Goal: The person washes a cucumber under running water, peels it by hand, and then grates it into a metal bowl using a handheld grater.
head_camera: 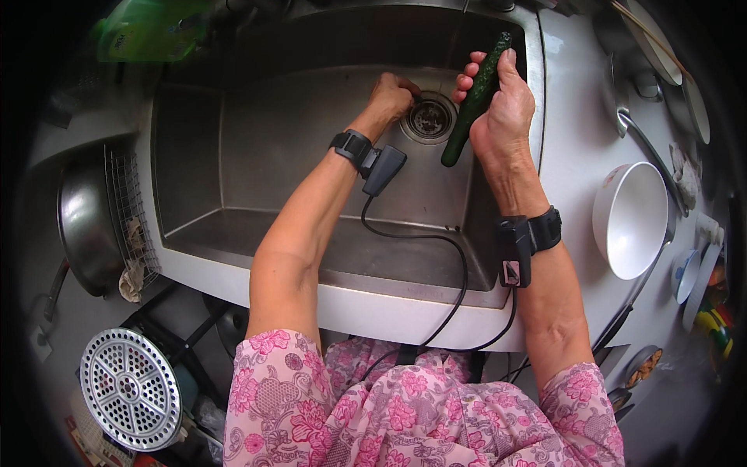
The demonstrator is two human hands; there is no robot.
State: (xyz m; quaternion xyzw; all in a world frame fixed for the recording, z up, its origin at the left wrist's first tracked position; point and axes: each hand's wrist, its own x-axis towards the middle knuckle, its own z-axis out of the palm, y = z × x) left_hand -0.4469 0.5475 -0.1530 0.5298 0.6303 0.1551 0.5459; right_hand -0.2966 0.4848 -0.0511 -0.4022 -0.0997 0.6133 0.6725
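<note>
My right hand (pixel 509 114) grips a dark green cucumber (pixel 480 90) with bumpy, wet-looking skin. It is tilted, its lower end above the sink floor near the drain. Down in the stainless steel sink (pixel 292 152), my left hand (pixel 392 96) has its fingers curled at the left rim of the round drain strainer (pixel 430 118). Something small and dark shows at those fingertips, but whether they hold it is unclear. A thin stream of water (pixel 454 44) falls from above towards the drain.
On the right counter stand a white bowl (pixel 633 219), a ladle (pixel 650 154) and several pans. At left are a wire rack (pixel 131 210), a metal basin (pixel 87 227) and a perforated steamer plate (pixel 131 388). Cables (pixel 461 257) hang from the wrist devices across the sink's front edge.
</note>
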